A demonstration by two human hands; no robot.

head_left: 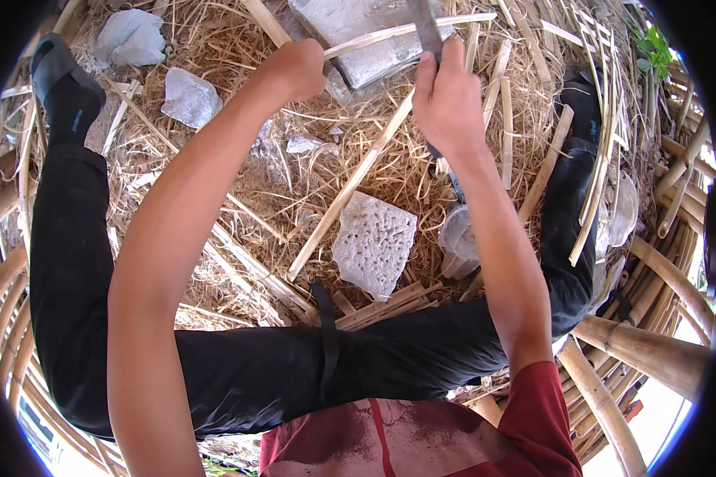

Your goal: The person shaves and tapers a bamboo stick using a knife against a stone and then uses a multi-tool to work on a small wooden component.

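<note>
My left hand point(301, 70) is closed in a fist around one end of a thin, pale bamboo strip point(374, 36). The strip slants up to the right over a grey stone block point(358, 20). In my right hand point(450, 103) is a knife point(425, 30) with a long grey metal blade pointing away from me. The blade crosses the strip above the block's right part. Most of the knife's handle is hidden by my fingers, with a dark end showing below the hand.
Shavings and loose bamboo strips point(350, 187) cover the ground between my legs. A pitted pale stone point(375, 245) lies near my thigh, beside a clear plastic cup point(459, 234). Other rocks point(191, 98) lie at left. Bamboo poles point(644, 350) stand at the right.
</note>
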